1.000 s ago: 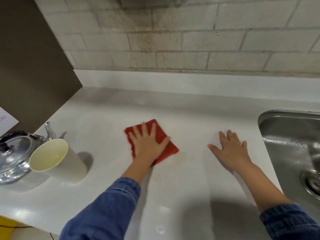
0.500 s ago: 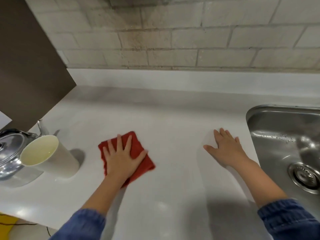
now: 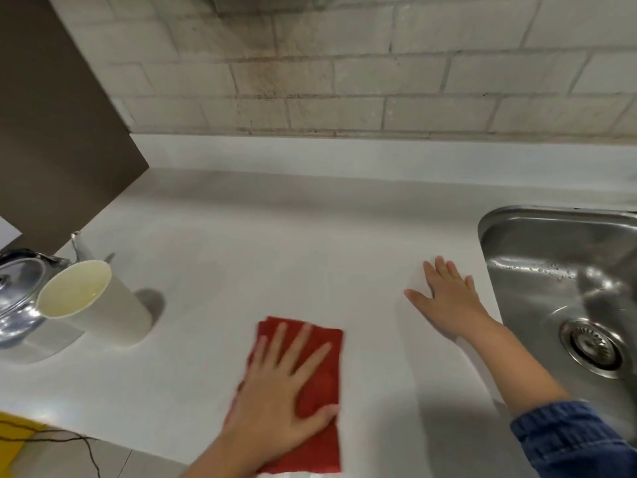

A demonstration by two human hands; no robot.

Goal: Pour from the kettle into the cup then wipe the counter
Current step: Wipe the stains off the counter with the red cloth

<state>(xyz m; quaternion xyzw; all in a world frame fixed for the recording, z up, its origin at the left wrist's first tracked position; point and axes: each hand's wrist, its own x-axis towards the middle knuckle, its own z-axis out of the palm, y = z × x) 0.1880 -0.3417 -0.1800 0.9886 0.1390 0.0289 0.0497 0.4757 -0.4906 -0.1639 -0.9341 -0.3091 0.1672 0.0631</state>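
Observation:
A red cloth (image 3: 320,381) lies flat on the white counter (image 3: 275,263) near its front edge. My left hand (image 3: 279,391) presses down on the cloth with fingers spread. My right hand (image 3: 448,298) rests flat on the bare counter, palm down, just left of the sink. At the far left stands a white paper cup (image 3: 93,301) with pale liquid inside. A shiny metal kettle (image 3: 17,294) sits right behind the cup, its spout poking up beside the cup's rim.
A steel sink (image 3: 565,284) with a drain is set into the counter at the right. A brown panel (image 3: 58,115) stands at the back left, a brick wall behind. A yellow object and a dark cable lie below the counter's front left edge.
My left hand has dragged the red cloth from the counter's middle toward the front edge. My right hand has stayed flat beside the sink.

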